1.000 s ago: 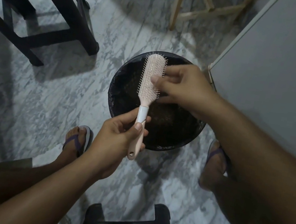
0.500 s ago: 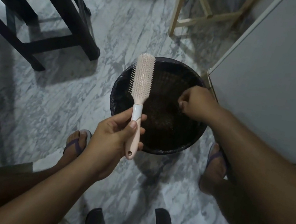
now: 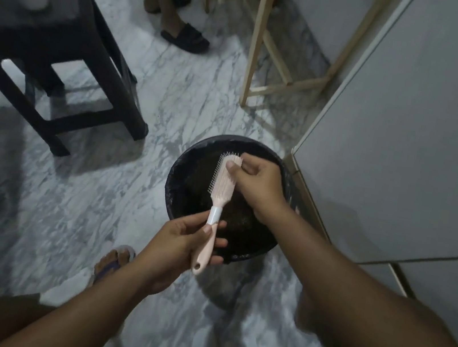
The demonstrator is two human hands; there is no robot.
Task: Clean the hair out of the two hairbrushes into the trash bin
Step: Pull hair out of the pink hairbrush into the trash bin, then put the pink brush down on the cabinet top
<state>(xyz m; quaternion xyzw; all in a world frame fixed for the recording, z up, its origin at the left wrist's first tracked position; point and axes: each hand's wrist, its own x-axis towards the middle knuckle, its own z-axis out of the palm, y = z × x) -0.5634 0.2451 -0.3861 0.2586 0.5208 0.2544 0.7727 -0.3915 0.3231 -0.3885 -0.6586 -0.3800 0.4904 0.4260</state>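
Observation:
A pale pink hairbrush [image 3: 220,190] with a white collar is held upright over the round black trash bin [image 3: 181,162] on the marble floor. My left hand [image 3: 180,243] is closed around its handle. My right hand [image 3: 259,184] is at the top of the brush head, thumb on its back and fingers pinching at the tip, bristles facing left. Whether hair is between the fingers is too small to tell. The bin holds dark debris. Only one hairbrush is visible.
A dark stool [image 3: 60,56] stands at the left with blurred pale items on top. A light wooden frame [image 3: 258,58] stands behind the bin. A grey cabinet [image 3: 406,141] flanks the right. Another person's sandalled feet [image 3: 186,36] are at the back. My own sandalled foot [image 3: 113,260] is near.
My right hand came back up from inside the bin to the top of the brush head. The brush turned so its bristles face left. The camera tilted up, showing more floor.

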